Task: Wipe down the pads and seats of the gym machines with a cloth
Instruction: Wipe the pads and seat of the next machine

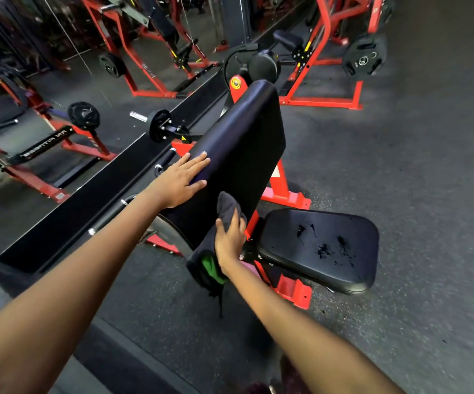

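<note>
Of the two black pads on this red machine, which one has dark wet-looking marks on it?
The low flat seat on the right has them. The tall sloped pad, touched by the left hand, looks clean.

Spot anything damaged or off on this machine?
Yes: the seat pad has dark ragged blotches across its top, like torn or flaked covering, or wet marks. The slanted arm pad looks smooth and intact.

Both forearms bare, no sleeves in view; left grip and right grip ungloved.
</note>
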